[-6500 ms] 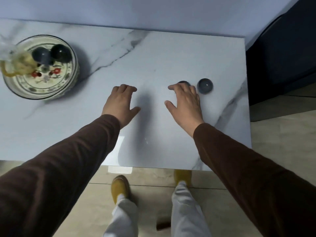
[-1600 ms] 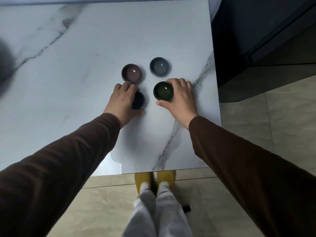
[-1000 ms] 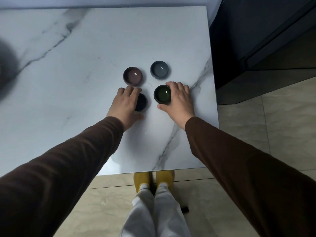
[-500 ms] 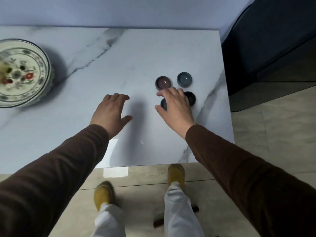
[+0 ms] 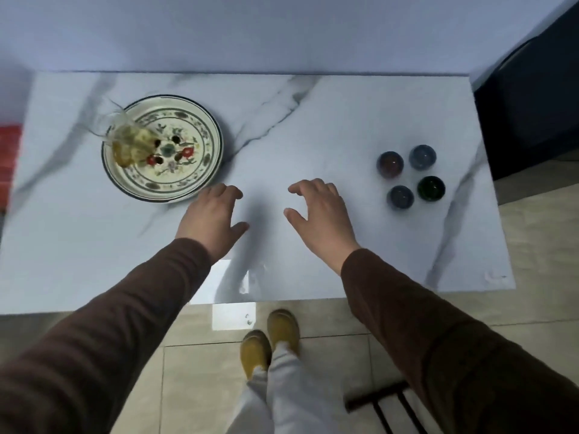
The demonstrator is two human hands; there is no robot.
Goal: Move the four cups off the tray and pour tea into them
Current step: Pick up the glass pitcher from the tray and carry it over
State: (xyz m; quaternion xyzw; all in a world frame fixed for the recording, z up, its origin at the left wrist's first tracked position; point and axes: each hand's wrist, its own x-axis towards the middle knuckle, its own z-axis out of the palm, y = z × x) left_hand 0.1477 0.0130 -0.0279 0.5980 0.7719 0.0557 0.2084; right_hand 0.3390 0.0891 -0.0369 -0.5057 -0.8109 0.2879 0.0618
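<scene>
Head view: nearest, the left hand (image 5: pixel 211 219) and right hand (image 5: pixel 319 214) are held over the desk (image 5: pixel 313 130), fingers spread, nothing gripped. Farther right, four cups (image 5: pixel 410 177) are counted in a cluster on the desk, all off the tray (image 5: pixel 206 164); that step is judged done. At far left, one glass teapot (image 5: pixel 125 142) is seen on the one tray. Pouring is left.

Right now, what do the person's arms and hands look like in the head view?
Both arms wear long dark brown sleeves reaching the wrists. The left hand and right hand are bare: no gloves, rings, watch or markings are visible.
</scene>
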